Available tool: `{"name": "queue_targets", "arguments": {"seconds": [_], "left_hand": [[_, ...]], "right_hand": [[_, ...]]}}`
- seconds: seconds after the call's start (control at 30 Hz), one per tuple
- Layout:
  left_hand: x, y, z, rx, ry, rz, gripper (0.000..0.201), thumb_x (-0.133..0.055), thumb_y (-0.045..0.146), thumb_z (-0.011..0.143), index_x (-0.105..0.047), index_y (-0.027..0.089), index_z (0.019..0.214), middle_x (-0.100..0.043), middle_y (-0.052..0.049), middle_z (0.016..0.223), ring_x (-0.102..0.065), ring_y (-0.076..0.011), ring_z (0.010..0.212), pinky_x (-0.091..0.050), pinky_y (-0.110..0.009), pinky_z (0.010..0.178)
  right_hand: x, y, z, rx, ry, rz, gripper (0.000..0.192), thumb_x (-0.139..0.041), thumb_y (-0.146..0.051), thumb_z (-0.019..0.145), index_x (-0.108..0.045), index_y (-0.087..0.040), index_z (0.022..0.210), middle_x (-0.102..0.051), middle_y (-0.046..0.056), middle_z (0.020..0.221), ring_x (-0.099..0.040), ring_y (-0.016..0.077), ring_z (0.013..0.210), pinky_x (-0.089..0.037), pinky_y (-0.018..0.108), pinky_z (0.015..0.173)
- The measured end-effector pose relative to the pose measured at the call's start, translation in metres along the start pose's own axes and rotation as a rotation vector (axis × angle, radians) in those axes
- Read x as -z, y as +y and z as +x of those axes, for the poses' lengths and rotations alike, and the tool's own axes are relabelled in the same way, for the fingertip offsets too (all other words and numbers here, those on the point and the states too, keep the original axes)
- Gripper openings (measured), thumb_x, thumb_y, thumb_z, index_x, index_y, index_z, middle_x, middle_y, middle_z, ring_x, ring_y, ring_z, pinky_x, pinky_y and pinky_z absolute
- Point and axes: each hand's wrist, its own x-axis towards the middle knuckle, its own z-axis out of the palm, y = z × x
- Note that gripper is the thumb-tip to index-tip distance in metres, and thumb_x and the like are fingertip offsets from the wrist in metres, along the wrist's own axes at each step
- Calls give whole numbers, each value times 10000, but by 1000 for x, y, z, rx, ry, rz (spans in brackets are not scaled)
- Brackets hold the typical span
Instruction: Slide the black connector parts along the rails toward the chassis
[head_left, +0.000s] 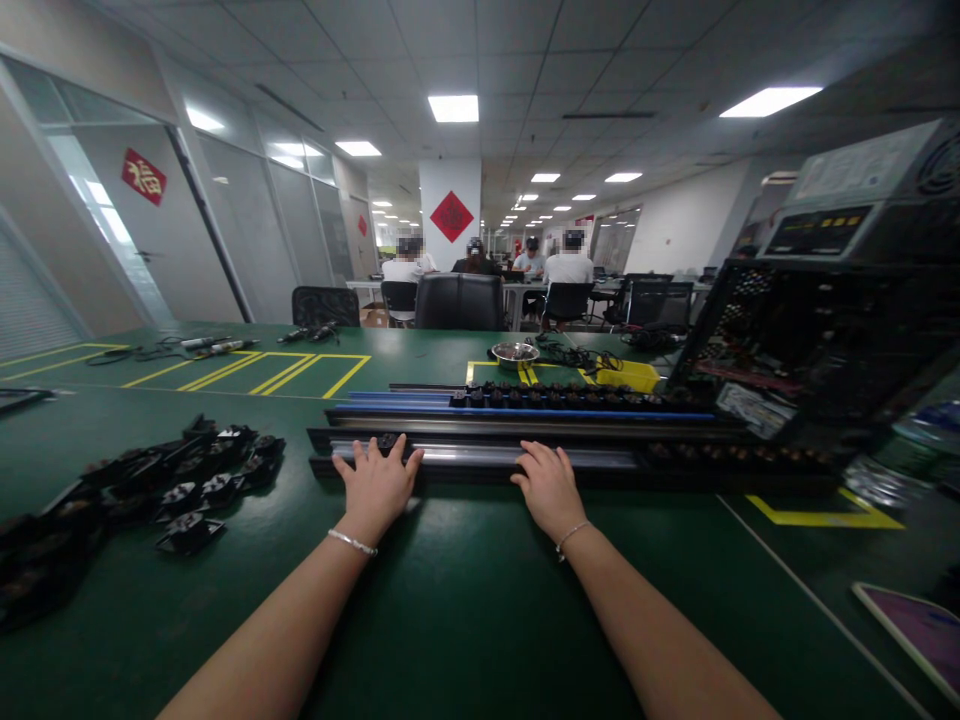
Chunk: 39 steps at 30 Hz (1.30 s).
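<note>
A long black rail with a shiny, pale inner channel lies crosswise on the green table. My left hand rests on its left part with fingers spread, touching a small black part in the channel. Further right, my right hand lies on the rail's front edge, fingers extended and slightly apart. Several small parts with brownish tops line the rail's right end. Behind it, a blue-edged rail carries a row of black parts. To the left spreads a pile of similar black parts.
An open computer case stands at the right, with a metal box on top. Beyond the rails are a steel bowl, a yellow tray and cables. A device with a purplish screen lies at the right edge. People sit in the background.
</note>
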Motion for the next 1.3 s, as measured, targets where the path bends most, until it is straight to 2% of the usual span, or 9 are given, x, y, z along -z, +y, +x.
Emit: {"name": "queue_targets", "arguments": {"seconds": [0.23, 0.53, 0.77, 1.13, 1.3], "left_hand": [[3, -8, 4, -7, 36, -2, 492, -233, 511, 894, -504, 341, 1267, -522, -158, 1292, -388, -418, 1234, -171, -694, 940], [-4, -14, 6, -32, 99, 32, 445, -245, 421, 908, -559, 338, 1212, -585, -146, 1213, -449, -402, 1185, -168, -706, 926], [-3, -15, 6, -70, 163, 5, 432, -265, 387, 906, -636, 307, 1114, -655, -125, 1078, -538, -352, 1085, -133, -690, 954], [-1, -20, 8, -3, 126, -41, 410, -293, 364, 897, -648, 290, 1089, -641, -132, 1100, -525, -329, 1096, -88, -704, 961], [-3, -22, 9, 11, 134, -74, 408, -292, 364, 896, -657, 305, 1068, -645, -124, 1090, -529, -326, 1089, -118, -707, 947]], "right_hand": [[1, 1, 0, 2, -6, 1, 137, -492, -215, 831, -619, -211, 882, -574, 71, 1219, -468, 225, 1165, -243, 482, 1031], [1, 0, 0, 7, 7, 7, 146, -482, -203, 829, -619, -209, 881, -576, 77, 1217, -472, 231, 1162, -245, 494, 1030], [1, 0, 0, -1, -4, 8, 154, -474, -207, 835, -620, -209, 884, -573, 80, 1221, -471, 227, 1165, -236, 492, 1036], [3, -2, 0, -4, -4, 11, 149, -476, -201, 832, -614, -213, 885, -572, 83, 1224, -471, 235, 1171, -236, 498, 1034], [2, 0, 0, 0, -5, 17, 145, -477, -205, 833, -613, -214, 884, -572, 80, 1221, -465, 232, 1175, -228, 495, 1038]]}}
